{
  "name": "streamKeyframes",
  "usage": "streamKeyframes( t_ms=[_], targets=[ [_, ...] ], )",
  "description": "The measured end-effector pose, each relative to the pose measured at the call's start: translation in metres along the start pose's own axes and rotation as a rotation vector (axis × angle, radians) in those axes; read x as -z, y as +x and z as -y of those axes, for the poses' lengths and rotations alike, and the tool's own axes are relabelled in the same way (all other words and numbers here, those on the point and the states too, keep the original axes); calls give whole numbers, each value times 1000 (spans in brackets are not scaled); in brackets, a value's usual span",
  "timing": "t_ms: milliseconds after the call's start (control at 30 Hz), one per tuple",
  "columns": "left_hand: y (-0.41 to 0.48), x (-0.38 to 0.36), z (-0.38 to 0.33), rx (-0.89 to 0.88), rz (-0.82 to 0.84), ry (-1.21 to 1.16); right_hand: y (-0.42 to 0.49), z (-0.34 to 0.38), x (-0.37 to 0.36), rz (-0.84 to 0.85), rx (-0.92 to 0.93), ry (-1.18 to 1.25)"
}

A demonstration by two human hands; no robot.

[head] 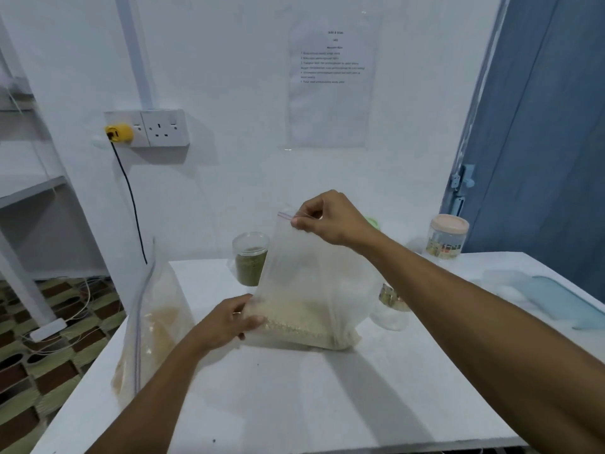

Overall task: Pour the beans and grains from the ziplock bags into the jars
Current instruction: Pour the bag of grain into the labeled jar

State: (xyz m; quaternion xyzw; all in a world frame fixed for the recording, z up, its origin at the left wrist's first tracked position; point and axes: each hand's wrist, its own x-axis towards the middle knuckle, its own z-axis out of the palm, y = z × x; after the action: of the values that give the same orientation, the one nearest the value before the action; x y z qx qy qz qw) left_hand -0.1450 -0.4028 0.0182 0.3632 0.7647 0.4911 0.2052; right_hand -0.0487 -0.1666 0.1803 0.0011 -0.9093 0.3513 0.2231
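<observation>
Over table (294, 404), left fingers (252, 321), right fingers (306, 224) tight on ziplock bag (304, 283); wall notice (330, 93) illegible.

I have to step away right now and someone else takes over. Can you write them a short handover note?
The left hand holds the grain bag low on its side; the right hand pinches its zip strip at the top.
The grain bag stands on the table, grains inside, unpoured. An open jar behind it already holds green beans. A second bag sits at the table's left edge; a lidded jar stands back right.
Left: pour this bag, then the second bag, into jars.
</observation>
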Motion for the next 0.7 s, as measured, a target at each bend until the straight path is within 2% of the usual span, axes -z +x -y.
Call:
streamKeyframes(
  t_ms=[367,700],
  targets=[
    [39,35,-73,-152,-288,-105,0,-15,86,-160,-122,246],
    [52,37,-91,-164,-299,-150,14,-4,98,-178,-86,235]
  ],
)
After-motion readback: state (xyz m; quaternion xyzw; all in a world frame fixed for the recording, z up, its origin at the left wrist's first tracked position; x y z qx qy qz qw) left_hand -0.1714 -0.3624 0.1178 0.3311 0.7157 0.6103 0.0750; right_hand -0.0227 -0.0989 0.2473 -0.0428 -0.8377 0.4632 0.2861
